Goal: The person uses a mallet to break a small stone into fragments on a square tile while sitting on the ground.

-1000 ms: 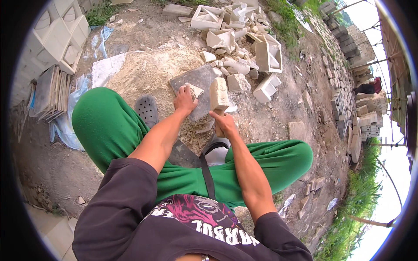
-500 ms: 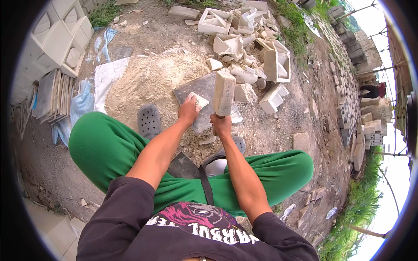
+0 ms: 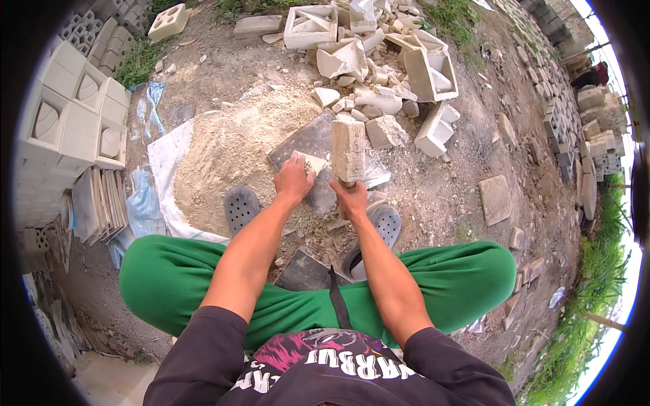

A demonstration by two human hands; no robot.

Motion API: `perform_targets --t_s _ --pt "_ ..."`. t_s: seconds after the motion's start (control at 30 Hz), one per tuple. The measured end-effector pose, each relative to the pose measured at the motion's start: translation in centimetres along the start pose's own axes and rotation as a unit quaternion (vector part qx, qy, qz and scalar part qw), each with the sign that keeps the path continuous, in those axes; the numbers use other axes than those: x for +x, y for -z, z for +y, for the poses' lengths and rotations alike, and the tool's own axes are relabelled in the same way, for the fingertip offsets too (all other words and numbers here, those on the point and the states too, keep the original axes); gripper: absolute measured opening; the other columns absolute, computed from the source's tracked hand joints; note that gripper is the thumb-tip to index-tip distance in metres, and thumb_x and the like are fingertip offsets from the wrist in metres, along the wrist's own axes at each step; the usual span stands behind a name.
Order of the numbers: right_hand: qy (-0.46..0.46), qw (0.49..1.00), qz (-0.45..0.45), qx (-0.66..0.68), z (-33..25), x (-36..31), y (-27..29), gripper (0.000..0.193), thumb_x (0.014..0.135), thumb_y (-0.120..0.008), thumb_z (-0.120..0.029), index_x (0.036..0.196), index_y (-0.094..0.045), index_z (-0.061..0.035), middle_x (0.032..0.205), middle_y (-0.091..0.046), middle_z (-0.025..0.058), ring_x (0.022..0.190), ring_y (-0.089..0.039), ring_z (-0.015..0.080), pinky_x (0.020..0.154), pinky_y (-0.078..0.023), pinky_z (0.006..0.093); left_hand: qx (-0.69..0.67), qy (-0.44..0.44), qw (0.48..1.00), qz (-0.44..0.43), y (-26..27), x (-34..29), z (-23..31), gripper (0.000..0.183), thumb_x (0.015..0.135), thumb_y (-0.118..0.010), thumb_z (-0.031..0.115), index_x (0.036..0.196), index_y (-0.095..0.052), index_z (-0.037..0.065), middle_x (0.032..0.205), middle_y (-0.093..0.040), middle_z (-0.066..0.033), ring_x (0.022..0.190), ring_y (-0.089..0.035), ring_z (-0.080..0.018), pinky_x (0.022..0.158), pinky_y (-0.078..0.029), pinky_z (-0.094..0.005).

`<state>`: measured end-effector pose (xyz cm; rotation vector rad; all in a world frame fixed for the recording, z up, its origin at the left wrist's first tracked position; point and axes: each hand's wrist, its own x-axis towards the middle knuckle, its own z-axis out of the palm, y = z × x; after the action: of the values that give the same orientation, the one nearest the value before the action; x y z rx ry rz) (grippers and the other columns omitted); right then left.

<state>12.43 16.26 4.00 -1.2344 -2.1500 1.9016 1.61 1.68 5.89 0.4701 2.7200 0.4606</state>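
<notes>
My right hand (image 3: pixel 351 201) is wrapped round the handle of a mallet. The mallet's block-shaped, worn pale head (image 3: pixel 348 150) stands up beyond my fist, over the right part of a dark flat slab (image 3: pixel 302 141). On that slab, my left hand (image 3: pixel 294 180) presses its fingers round a small cream-coloured broken piece (image 3: pixel 313 163). Part of the piece is hidden under the fingers. The mallet head is to the right of the piece, apart from it. Pale crumbs lie round the slab, between my grey clogs.
A heap of pale crushed grit (image 3: pixel 227 149) lies on a white sheet (image 3: pixel 159 152) at left. Beyond the slab are broken cast blocks (image 3: pixel 343 59) and rubble. Stacked blocks (image 3: pixel 71 101) and thin boards (image 3: pixel 101 203) stand at far left; a flat square slab (image 3: pixel 495 200) lies at right.
The view has shifted, so the surroundings sit differently. The mallet head appears lower and more foreshortened, still right of the piece. My left hand keeps its hold on the piece on the slab.
</notes>
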Motion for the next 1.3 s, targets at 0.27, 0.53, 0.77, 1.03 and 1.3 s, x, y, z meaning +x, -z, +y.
perform_targets --t_s 0.27,0.53,0.77,1.03,1.3 --pt "0.025 0.975 0.053 -0.216 2.8 0.0 -0.9 0.033 0.076 -0.078 -0.031 0.089 -0.075 -0.0011 0.076 -0.074 0.0131 0.071 -0.072 0.0221 0.070 -0.055 0.0362 0.011 0.052 0.999 -0.007 0.7 0.0 0.1 0.056 0.091 -0.067 0.036 0.138 -0.055 0.008 0.154 -0.044 -0.0119 0.132 -0.051 -0.0307 0.101 -0.050 -0.0471" --pt "-0.056 0.974 -0.021 -0.220 1.8 0.9 -1.2 0.043 0.073 -0.077 -0.038 0.100 -0.074 -0.0034 0.089 -0.074 0.0203 0.088 -0.073 0.0357 0.078 -0.056 0.0430 0.039 0.057 0.997 -0.023 0.8 0.2 0.2 0.063 0.091 -0.069 0.039 0.143 -0.052 0.007 0.149 -0.050 -0.0149 0.117 -0.063 -0.0351 0.094 -0.054 -0.0454" --pt "0.033 0.995 -0.005 -0.089 -0.7 0.3 -0.7 0.042 0.073 -0.077 -0.037 0.097 -0.074 -0.0017 0.087 -0.073 0.0224 0.087 -0.073 0.0366 0.077 -0.056 0.0432 0.076 0.037 0.995 -0.057 0.9 0.9 0.4 0.067 0.090 -0.069 0.036 0.143 -0.049 0.002 0.149 -0.049 -0.0195 0.118 -0.063 -0.0341 0.094 -0.054 -0.0445" --pt "0.004 0.977 -0.019 -0.212 -1.4 0.3 -0.7 0.046 0.072 -0.078 -0.039 0.098 -0.074 -0.0020 0.092 -0.074 0.0218 0.092 -0.072 0.0366 0.081 -0.056 0.0439 0.086 -0.007 0.996 -0.034 -1.5 1.4 -1.2 0.062 0.091 -0.066 0.032 0.140 -0.049 -0.003 0.140 -0.050 -0.0349 0.100 -0.069 -0.0422 0.085 -0.057 -0.0493" --pt "-0.002 0.978 -0.027 -0.208 1.2 1.7 0.1 0.045 0.071 -0.079 -0.038 0.100 -0.074 -0.0039 0.088 -0.074 0.0174 0.079 -0.072 0.0302 0.073 -0.056 0.0399 0.044 -0.017 0.997 -0.058 -0.5 1.1 -0.5 0.061 0.090 -0.067 0.027 0.143 -0.050 0.001 0.145 -0.046 -0.0333 0.105 -0.067 -0.0433 0.087 -0.057 -0.0472"
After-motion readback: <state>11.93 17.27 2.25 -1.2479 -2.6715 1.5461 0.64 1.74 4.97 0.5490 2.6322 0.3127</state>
